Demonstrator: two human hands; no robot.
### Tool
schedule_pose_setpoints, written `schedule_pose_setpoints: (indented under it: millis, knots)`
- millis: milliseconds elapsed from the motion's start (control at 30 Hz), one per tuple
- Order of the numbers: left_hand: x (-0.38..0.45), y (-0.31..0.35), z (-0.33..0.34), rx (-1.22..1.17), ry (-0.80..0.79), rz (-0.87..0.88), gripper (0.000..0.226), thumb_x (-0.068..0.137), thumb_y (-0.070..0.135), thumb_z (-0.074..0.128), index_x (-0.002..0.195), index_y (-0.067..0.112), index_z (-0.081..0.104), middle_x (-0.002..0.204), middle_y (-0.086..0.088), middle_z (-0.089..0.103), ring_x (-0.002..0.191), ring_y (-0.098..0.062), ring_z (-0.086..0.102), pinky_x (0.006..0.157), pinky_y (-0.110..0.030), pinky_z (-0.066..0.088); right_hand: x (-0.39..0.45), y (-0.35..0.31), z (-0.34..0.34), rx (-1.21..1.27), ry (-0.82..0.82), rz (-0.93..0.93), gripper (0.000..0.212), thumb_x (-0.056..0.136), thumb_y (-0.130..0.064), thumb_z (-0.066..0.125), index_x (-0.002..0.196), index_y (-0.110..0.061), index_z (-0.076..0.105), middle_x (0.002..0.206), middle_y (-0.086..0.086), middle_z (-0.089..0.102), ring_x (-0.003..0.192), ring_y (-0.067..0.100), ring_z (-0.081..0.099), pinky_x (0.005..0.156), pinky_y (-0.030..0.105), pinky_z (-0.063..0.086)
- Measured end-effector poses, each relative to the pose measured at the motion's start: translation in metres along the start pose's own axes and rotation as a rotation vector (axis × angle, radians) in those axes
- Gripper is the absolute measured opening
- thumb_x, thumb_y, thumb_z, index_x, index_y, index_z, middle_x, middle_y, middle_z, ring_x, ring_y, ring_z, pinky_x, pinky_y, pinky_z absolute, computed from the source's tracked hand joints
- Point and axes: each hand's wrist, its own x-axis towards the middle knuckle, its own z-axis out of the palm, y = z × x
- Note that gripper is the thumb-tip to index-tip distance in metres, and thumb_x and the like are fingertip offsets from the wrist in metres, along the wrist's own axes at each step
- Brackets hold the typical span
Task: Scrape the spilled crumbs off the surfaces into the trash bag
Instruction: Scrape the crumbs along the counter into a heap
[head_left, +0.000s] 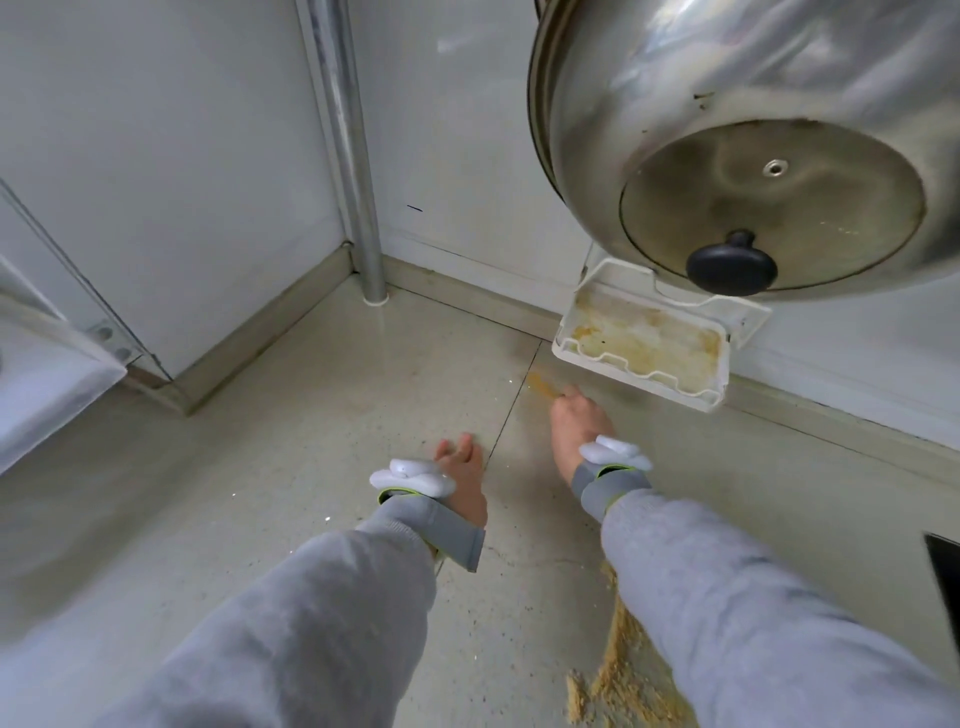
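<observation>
One pile of crumbs (623, 670) sits near right on the speckled floor (311, 415), another smear (543, 384) farther off by the right hand (576, 426), fingers curled, can't tell around what. Left hand (462, 478) relaxed, flat. One white tray (644, 348), one steel machine (753, 145), white walls (156, 156).

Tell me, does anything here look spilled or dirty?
Yes. A heap of tan crumbs lies on the speckled floor beside the right sleeve, and an orange-brown smear marks the floor ahead of the right hand. The white plastic tray looks stained yellow.
</observation>
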Motion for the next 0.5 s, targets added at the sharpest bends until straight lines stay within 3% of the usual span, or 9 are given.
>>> schedule_pose_setpoints:
  millis: [67, 133, 167, 300, 500]
  knots:
    - [0.000, 0.000, -0.006, 0.010, -0.030, -0.010, 0.060, 0.097, 0.014, 0.036, 0.151, 0.010, 0.010, 0.159, -0.005, 0.004, 0.147, -0.023, 0.013, 0.091, -0.007, 0.026, -0.010, 0.009, 0.005, -0.053, -0.011, -0.100, 0.024, 0.099, -0.012, 0.033, 0.117, -0.005, 0.047, 0.115, 0.021, 0.055, 0.086, 0.028, 0.047, 0.073, 0.030, 0.034]
    - [0.000, -0.001, -0.011, 0.034, -0.091, -0.005, 0.061, 0.097, 0.014, 0.035, 0.151, 0.010, 0.008, 0.158, -0.005, 0.005, 0.145, -0.025, 0.016, 0.102, -0.031, 0.037, -0.024, 0.018, 0.011, -0.008, -0.022, -0.082, 0.021, 0.097, -0.008, 0.031, 0.108, -0.007, 0.049, 0.116, 0.020, 0.054, 0.088, 0.030, 0.049, 0.071, 0.029, 0.030]
    - [-0.001, 0.000, -0.014, 0.030, -0.111, -0.003, 0.062, 0.095, 0.013, 0.037, 0.150, 0.010, 0.009, 0.158, -0.005, 0.007, 0.144, -0.026, 0.018, 0.103, -0.033, 0.037, -0.030, 0.022, 0.011, -0.007, 0.003, -0.073, 0.022, 0.095, -0.003, 0.033, 0.109, -0.005, 0.050, 0.118, 0.018, 0.053, 0.094, 0.031, 0.051, 0.071, 0.029, 0.030]
    - [-0.007, 0.002, -0.018, 0.049, -0.121, 0.025, 0.061, 0.091, 0.009, 0.043, 0.146, 0.006, 0.017, 0.155, -0.005, 0.011, 0.138, -0.025, 0.029, 0.089, -0.029, 0.042, -0.024, 0.025, 0.003, 0.010, 0.070, -0.048, 0.029, 0.088, 0.009, 0.039, 0.113, 0.001, 0.052, 0.122, 0.016, 0.048, 0.106, 0.031, 0.053, 0.071, 0.032, 0.034]
    - [-0.011, -0.001, -0.013, 0.087, -0.074, 0.061, 0.063, 0.091, 0.010, 0.044, 0.147, 0.008, 0.015, 0.155, -0.004, 0.008, 0.139, -0.025, 0.024, 0.097, -0.032, 0.041, -0.026, 0.018, 0.016, -0.027, 0.026, -0.210, 0.026, 0.094, -0.002, 0.036, 0.112, 0.001, 0.055, 0.117, 0.019, 0.055, 0.102, 0.034, 0.057, 0.077, 0.036, 0.043]
